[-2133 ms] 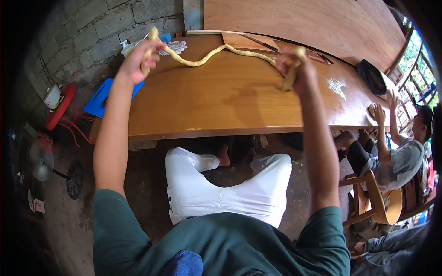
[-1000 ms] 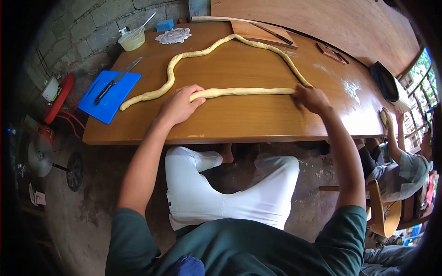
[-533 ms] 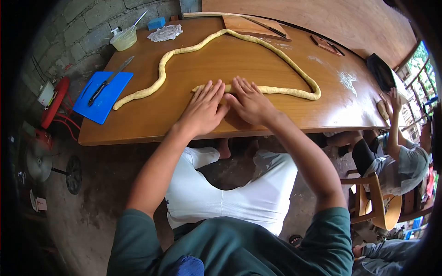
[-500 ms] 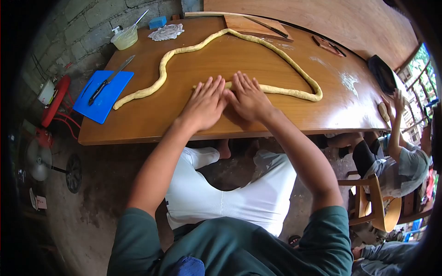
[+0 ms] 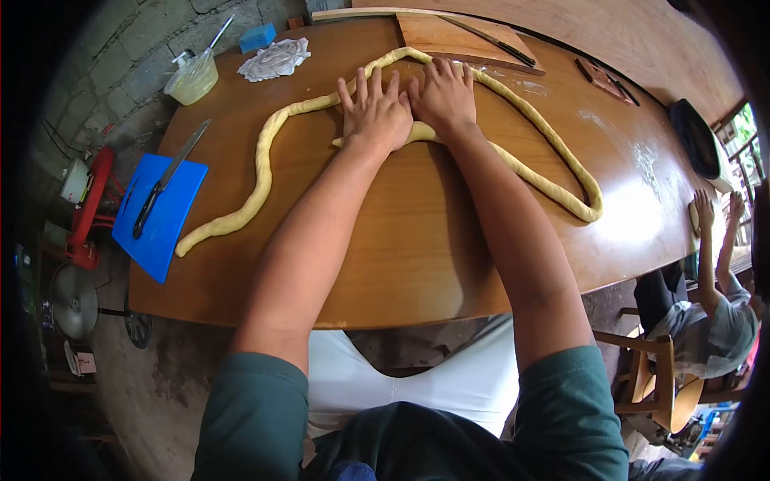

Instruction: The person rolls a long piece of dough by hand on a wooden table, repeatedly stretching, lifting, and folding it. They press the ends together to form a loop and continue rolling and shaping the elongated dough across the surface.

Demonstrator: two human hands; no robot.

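Note:
A long pale-yellow rope of dough (image 5: 263,160) loops across the wooden table (image 5: 385,232). My left hand (image 5: 375,112) lies over the dough near one end, fingers spread and palm down. Close beside it, my right hand (image 5: 443,96) also rests flat, its fingers stretched toward the far part of the loop. A bent piece of the rope shows between my wrists, and its tip sticks out left of my left hand. What lies right under the palms is hidden.
At left, a knife (image 5: 167,183) lies on a blue cutting board (image 5: 152,212). Farther back are a plastic container (image 5: 193,80), a crumpled cloth (image 5: 274,60) and a blue sponge (image 5: 257,38). A wooden board (image 5: 473,44) bears another knife (image 5: 493,42). Another person (image 5: 706,321) sits at right.
Both hands have slid forward across the table, away from my body. The dough near its end has rolled forward and now bends. My view has leaned farther over the table.

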